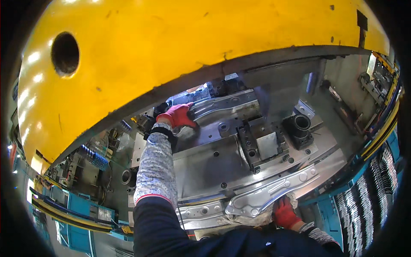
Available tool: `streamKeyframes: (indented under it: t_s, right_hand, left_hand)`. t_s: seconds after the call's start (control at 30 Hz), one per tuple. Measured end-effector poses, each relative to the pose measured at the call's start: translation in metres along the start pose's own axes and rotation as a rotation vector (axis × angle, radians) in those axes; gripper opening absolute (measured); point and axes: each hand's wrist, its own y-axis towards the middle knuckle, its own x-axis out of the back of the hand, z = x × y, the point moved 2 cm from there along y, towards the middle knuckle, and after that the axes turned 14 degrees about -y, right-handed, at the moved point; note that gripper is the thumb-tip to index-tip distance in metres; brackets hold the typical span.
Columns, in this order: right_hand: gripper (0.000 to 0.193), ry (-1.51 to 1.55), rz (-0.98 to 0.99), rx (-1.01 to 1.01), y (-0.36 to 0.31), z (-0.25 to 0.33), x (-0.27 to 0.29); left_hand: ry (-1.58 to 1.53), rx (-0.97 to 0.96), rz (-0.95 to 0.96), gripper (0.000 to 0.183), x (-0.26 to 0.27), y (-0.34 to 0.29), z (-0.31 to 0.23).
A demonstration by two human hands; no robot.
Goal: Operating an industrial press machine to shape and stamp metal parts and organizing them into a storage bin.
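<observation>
My left hand [176,115], in a red glove, reaches far into the press. Its fingers close around the left end of a long silvery pressed metal panel [227,103] lying on the rear die block. A pale patch beneath that hand is too blurred to name. My right hand [286,214], also red-gloved, is low at the near right, beside the lower edge of a second shaped metal panel [274,190] with round embossings. Pale crumpled cloth [248,219] lies under this near panel. The right fingers are partly hidden, so their grip is unclear.
A large yellow press beam [150,51] hangs over the die. On the steel die bed [201,162] stand a bolted block [252,147] and a dark guide bushing [299,125]. A teal rack [364,201] with stacked metal parts is at the right; teal cabinets [79,214] are left.
</observation>
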Motion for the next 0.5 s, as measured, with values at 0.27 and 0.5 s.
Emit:
streamKeyframes:
  t_s: [0.27, 0.5]
  right_hand:
    - [0.064, -0.034, -0.003, -0.02, 0.0, -0.002, 0.0]
    - [0.08, -0.067, 0.006, 0.04, 0.003, -0.001, -0.012]
  left_hand:
    - [-0.065, -0.059, -0.231, 0.09, 0.044, -0.02, -0.045]
    - [0.024, -0.114, -0.437, 0.085, 0.042, -0.113, -0.047]
